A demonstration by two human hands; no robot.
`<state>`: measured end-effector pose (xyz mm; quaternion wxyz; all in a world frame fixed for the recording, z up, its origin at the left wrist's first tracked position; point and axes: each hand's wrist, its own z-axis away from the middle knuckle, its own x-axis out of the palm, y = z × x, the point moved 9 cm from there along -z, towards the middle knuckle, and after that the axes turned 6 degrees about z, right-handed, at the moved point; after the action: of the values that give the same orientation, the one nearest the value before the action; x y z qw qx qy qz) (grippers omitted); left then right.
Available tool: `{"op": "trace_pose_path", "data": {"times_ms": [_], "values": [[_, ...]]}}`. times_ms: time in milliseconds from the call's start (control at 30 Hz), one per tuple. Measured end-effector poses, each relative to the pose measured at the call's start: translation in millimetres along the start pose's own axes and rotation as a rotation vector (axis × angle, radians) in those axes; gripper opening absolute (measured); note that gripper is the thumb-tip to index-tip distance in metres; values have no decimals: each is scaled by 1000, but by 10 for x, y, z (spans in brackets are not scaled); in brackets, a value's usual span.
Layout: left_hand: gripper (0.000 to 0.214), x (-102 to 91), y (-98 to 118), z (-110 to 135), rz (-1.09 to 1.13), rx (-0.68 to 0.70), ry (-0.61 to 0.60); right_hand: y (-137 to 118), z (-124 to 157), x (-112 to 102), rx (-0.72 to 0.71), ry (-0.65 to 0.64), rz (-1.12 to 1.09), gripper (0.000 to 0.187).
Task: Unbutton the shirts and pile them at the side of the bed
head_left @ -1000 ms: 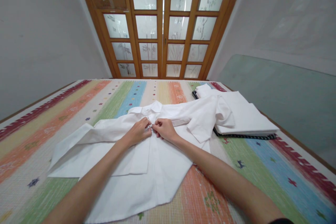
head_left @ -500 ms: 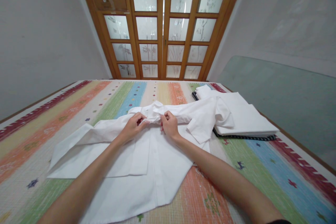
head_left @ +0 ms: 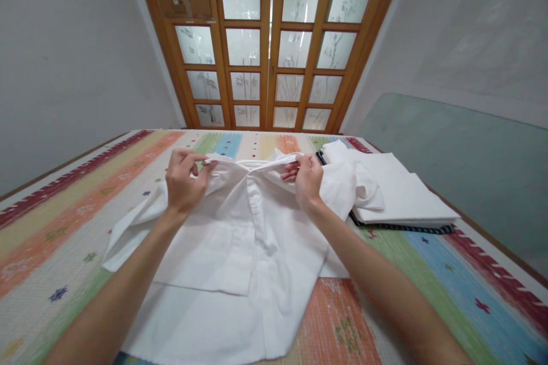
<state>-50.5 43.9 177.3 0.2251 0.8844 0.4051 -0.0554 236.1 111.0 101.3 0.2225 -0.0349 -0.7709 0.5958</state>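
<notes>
White shirt (head_left: pixel 240 251) is pinched at its top edge, probably the shoulders: left hand (head_left: pixel 184 182) and right hand (head_left: pixel 306 179) each gripping cloth, folded stack (head_left: pixel 402 194) just beyond the right.

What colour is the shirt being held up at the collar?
Plain white shirt, clearest in the head view.
</notes>
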Motion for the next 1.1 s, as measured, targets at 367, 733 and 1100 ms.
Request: {"op": "trace_pose_path", "data": {"times_ms": [367,733,1100], "values": [[5,333,100,25,73,0,-261,455,314,427,310,-477,286,37],[7,459,400,267,158,169,-628,553,325,535,158,-413,493,43],[12,723,917,495,-53,486,-717,819,427,531,217,-605,334,31]]}}
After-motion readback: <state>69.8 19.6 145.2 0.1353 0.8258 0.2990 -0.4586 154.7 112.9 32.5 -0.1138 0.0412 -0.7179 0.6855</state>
